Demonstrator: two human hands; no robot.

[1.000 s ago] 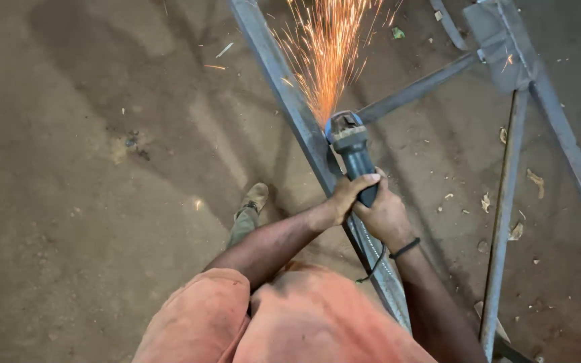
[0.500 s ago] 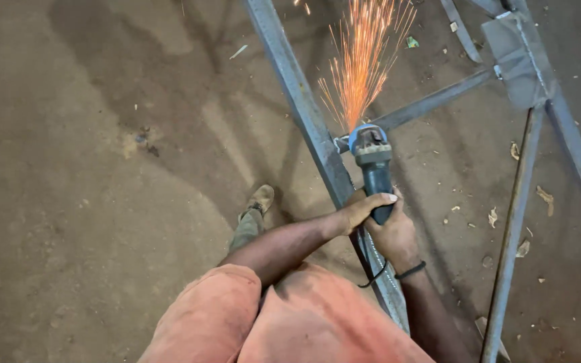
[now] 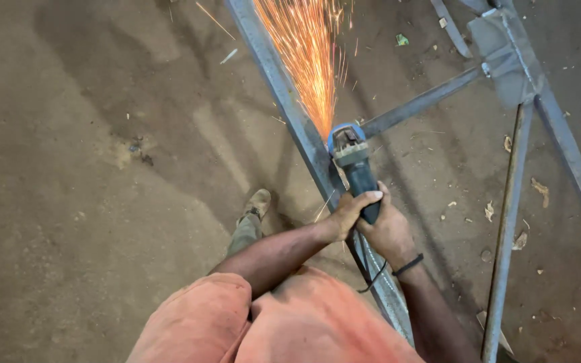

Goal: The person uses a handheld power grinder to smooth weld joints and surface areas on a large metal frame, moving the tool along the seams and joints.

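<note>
Looking down past an orange-red shirt (image 3: 284,323), both arms reach forward over the dirt floor (image 3: 89,202). The left hand (image 3: 345,214) and the right hand (image 3: 390,232), which wears a dark band at the wrist, are wrapped together around the body of a dark blue-green angle grinder (image 3: 356,171); each grip is closed tight on the tool, left fingers curled over the top, right hand cupping it from beside and below. A black cable hangs from the grinder's rear, between the forearms. Left of the arms, a leg in olive trousers ends in a worn shoe (image 3: 258,203) planted on the floor.

The grinder's blue-guarded disc meets the long grey steel bar (image 3: 284,94) that runs diagonally from the near right of the floor toward its far edge. A plume of orange sparks (image 3: 307,60) shoots away from the contact point along the bar, so grinding is under way now; how much of the bar is finished or left I cannot tell, since the worked surface is hidden by tool and sparks.

Further right, thinner grey rods (image 3: 506,222) and a flat grey plate (image 3: 506,50) join the frame. Dry leaves and scraps litter the far right floor.
</note>
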